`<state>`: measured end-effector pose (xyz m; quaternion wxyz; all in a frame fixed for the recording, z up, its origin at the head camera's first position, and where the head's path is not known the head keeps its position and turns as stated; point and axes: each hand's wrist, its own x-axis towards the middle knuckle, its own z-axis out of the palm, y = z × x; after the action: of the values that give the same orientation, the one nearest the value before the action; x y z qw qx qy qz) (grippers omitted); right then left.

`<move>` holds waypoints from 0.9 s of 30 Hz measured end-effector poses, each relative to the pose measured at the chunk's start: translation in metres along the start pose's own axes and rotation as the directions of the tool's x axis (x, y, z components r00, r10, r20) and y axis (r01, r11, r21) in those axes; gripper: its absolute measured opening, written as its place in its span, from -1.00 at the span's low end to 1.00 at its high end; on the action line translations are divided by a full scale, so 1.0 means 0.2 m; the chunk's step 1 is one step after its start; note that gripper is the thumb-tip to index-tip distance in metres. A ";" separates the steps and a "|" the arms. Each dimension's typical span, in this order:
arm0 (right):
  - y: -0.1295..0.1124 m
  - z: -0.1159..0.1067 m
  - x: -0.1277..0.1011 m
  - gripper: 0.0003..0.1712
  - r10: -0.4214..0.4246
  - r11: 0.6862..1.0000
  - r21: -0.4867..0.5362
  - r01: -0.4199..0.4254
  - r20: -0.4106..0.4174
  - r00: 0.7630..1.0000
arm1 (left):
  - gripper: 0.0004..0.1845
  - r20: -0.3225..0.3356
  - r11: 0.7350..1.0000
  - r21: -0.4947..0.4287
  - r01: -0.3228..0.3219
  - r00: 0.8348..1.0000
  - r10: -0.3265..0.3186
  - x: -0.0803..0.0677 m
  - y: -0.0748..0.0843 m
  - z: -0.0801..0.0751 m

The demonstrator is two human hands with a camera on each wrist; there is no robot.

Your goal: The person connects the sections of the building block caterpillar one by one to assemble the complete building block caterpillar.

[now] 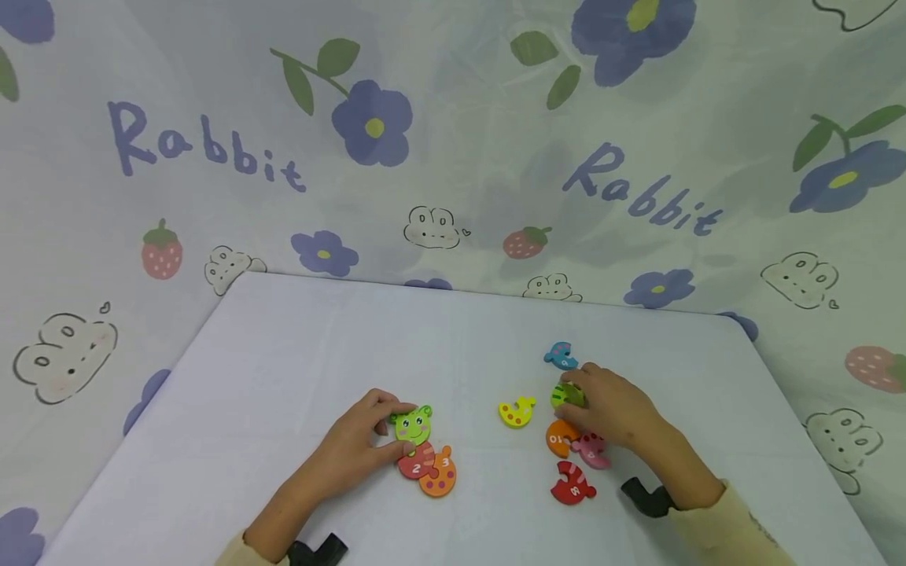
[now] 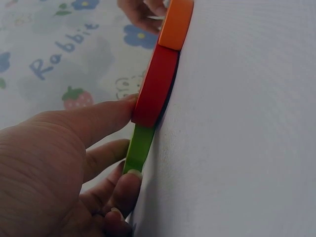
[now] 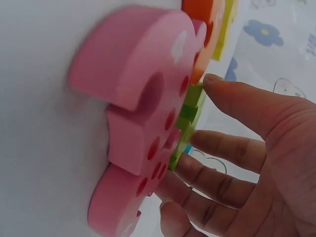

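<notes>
My left hand (image 1: pixel 356 442) holds a green puzzle piece with a smiling animal face (image 1: pixel 413 428), fingers at its top and thumb low by its joint with a red piece marked 2 (image 1: pixel 414 464). An orange spotted piece marked 3 (image 1: pixel 440 478) adjoins the red one. At the right, my right hand (image 1: pixel 614 407) pinches a green striped piece (image 1: pixel 564 395) between thumb and fingers, partly hiding it. Just below that hand lie an orange piece marked 10 (image 1: pixel 559 437) and a pink spotted piece (image 3: pixel 163 98), which looms large in the right wrist view.
A blue piece (image 1: pixel 562 357) lies beyond the right hand, a yellow spotted piece (image 1: pixel 515 413) to its left, and a red piece marked 8 (image 1: pixel 572 486) nearer me. All rest on a white table (image 1: pixel 340 338) before a patterned cloth (image 1: pixel 453 141). Black wrist devices (image 1: pixel 646 498) show near both wrists.
</notes>
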<state>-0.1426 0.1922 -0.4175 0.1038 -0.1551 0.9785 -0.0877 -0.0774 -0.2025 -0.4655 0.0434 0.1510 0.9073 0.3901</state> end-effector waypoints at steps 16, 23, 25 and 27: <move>-0.03 0.00 0.00 -0.40 0.043 0.998 0.044 -0.046 0.069 0.997 | -0.47 0.001 1.000 -0.003 0.011 1.000 -0.011 0.00 0.01 0.00; -0.01 -0.01 -0.03 -0.61 -0.021 0.996 0.084 0.014 0.092 0.996 | -0.48 0.000 1.000 -0.008 0.002 1.000 -0.002 0.00 0.01 0.00; -0.01 -0.01 -0.04 -0.56 -0.041 0.995 0.095 0.030 0.115 0.993 | -0.48 0.000 1.000 -0.008 0.000 1.000 0.000 0.00 0.01 0.00; -0.01 -0.02 -0.04 -0.48 -0.055 0.994 0.097 0.041 0.141 0.989 | -0.47 0.000 1.000 -0.005 0.000 1.000 0.000 0.00 0.01 0.00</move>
<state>-0.1347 0.1939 -0.4127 0.1788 -0.1794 0.9593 -0.1246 -0.0771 -0.2016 -0.4638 0.0437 0.1510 0.9063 0.3924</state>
